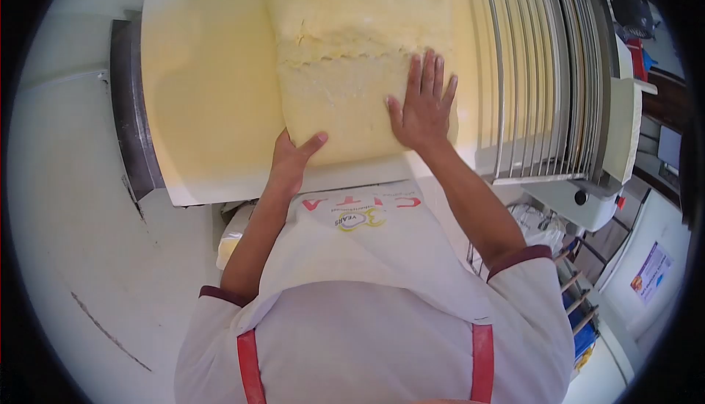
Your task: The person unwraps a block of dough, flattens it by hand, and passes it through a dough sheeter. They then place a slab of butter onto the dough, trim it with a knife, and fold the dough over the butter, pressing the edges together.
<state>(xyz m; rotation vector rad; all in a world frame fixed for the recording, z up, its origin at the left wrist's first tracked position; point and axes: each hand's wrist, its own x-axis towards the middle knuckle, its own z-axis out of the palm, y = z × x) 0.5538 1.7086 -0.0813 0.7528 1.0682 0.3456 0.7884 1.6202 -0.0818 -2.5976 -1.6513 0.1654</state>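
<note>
White uniform [367, 316] with red straps and dark red sleeve cuffs fills the bottom centre of the frame, closest to the lens. Both bare forearms reach up toward frame centre. Left hand [292, 160] at the lower left corner of the dough slab [345, 59], thumb lying on top of the dough, the other fingers tucked under or behind the edge, so their state can't be told. Right hand [424, 103] lies flat, palm down, on the slab's right side, fingers straight and slightly fanned. Dough slab is pale yellow, folded in layers, running from centre to the top of the frame, and rests on the cream conveyor belt [205, 73] of a dough sheeter. Metal safety grill [543, 66] sits upper right, just beside the right hand. White floor [81, 242] on the left.
</note>
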